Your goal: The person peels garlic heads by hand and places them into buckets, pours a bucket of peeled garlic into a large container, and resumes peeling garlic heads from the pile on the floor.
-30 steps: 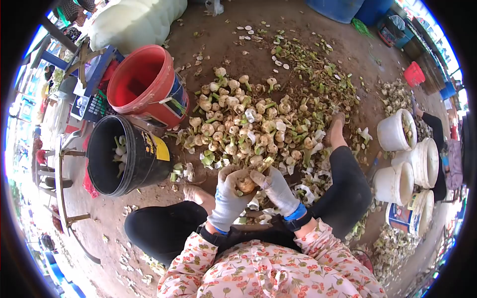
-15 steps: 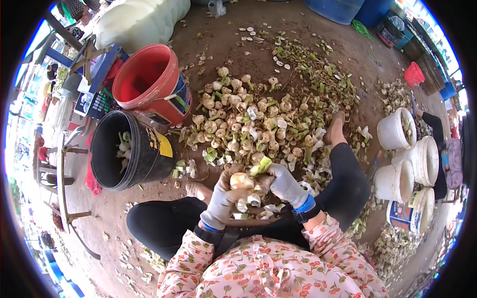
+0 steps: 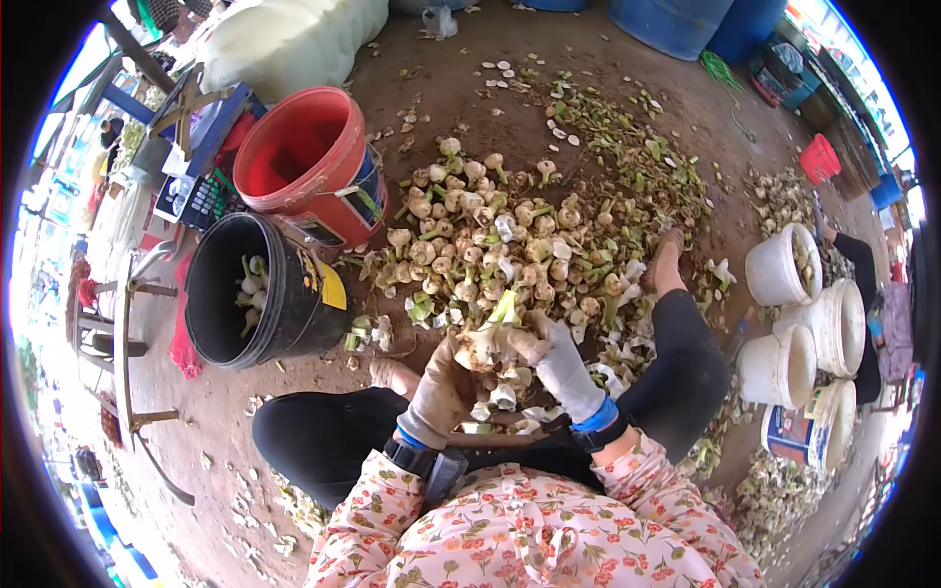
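A whitish garlic bulb [image 3: 482, 349] with a short green stem is held in front of my body. My left hand [image 3: 440, 390], in a soiled pale glove, is closed around its left side. My right hand [image 3: 561, 370], gloved too, has its fingers pressed on the bulb's right side. Just beyond the hands lies a heap of garlic bulbs [image 3: 490, 235] with stems. Loose peelings [image 3: 505, 396] lie below the bulb. A black bucket [image 3: 230, 294] at the left has several pale bulbs with green stems inside.
A red bucket [image 3: 304, 157] stands behind the black one. White buckets [image 3: 779, 365] stand at the right, beside another person's dark-clothed leg [image 3: 859, 257]. Leaf scraps [image 3: 647, 157] spread behind the heap. A metal frame [image 3: 123, 343] is at the left, blue barrels [image 3: 667, 27] at the back.
The bulb has turned in my hands, its green stem now pointing up and away. Both hands stay closed on it. The view has shifted slightly.
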Available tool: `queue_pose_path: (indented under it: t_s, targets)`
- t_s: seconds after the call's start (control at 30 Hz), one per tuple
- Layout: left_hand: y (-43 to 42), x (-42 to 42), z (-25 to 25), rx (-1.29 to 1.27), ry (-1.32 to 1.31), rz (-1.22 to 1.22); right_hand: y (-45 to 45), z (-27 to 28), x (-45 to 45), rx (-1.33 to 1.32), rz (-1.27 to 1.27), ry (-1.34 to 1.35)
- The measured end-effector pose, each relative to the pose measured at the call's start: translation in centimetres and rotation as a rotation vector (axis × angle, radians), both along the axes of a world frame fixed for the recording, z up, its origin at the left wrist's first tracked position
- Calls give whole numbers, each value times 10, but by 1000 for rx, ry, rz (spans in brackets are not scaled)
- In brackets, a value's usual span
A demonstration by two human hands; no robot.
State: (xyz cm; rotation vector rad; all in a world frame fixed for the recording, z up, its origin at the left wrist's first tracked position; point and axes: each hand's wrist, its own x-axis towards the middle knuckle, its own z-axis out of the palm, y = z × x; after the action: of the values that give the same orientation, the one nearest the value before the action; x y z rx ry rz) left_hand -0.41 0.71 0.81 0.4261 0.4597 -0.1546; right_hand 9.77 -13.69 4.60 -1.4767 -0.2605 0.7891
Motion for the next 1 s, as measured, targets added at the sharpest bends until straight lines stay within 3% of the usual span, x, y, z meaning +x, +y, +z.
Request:
queue_pose_path:
  t_s: [0.17, 0.2, 0.23, 0.27, 0.3, 0.33, 0.37, 0.43, 0.5, 0.53, 0.57, 0.63, 0.67, 0.7, 0.77, 0.8, 0.87, 0.9, 0.93, 1.0]
  targets:
    - [-6, -2, 9, 370, -170, 98, 5, -22, -2, 12, 84, 64]
    - [-6, 4, -1, 391, -251, 61, -6, -35, 1, -192, 94, -460]
    - [-6, 3, 40, 227, -73, 6, -6, -33, -2, -202, 43, -313]
    - [-9, 6, 7, 130, -31, 105, -7, -50, 0, -161, 42, -360]
    - [-6, 0, 25, 22, 16, 81, 0, -38, -8, -72, -36, -473]
    - [-7, 1, 14, 46, -60, 103, -2, -36, -2, -256, 84, -596]
    - [-1, 7, -56, -224, -329, -47, 1, -46, -1, -234, 51, -444]
    - [-8, 7, -46, 243, -148, 168, 6, -39, -5, -214, -65, -251]
    - [-9, 9, -52, 623, -72, 247, -2, -93, 16, -38, -111, -298]
    - [-4, 4, -35, 742, -48, 260, 5, -68, 13, -298, 36, -285]
    - [1, -9, -17, 699, 43, 178, 9, -65, 10, -246, 30, -329]
    - [1, -10, -27, 799, -16, 450, 14, -57, 1, -146, 18, -407]
    - [8, -8, -31, 786, 29, 452, 16, -50, -2, 31, 30, -152]
    - [15, -8, -29, 769, 75, 454, 17, -53, -2, 46, 56, -224]
    - [21, -11, -24, 839, 44, 392, 14, -65, 3, 82, 107, -369]
    - [19, -12, -21, 811, -9, 396, 11, -60, 6, 13, 144, -306]
    - [12, -14, -15, 877, -145, 397, 11, -55, 4, 211, 181, -130]
    - [16, -24, 10, 918, -152, 274, 9, -50, -1, 305, 199, -40]
    - [18, -26, 10, 859, -169, 212, 11, -32, -11, 236, 308, -267]
    - [20, -32, 18, 660, -226, 157, 8, -23, 5, 177, 431, -205]
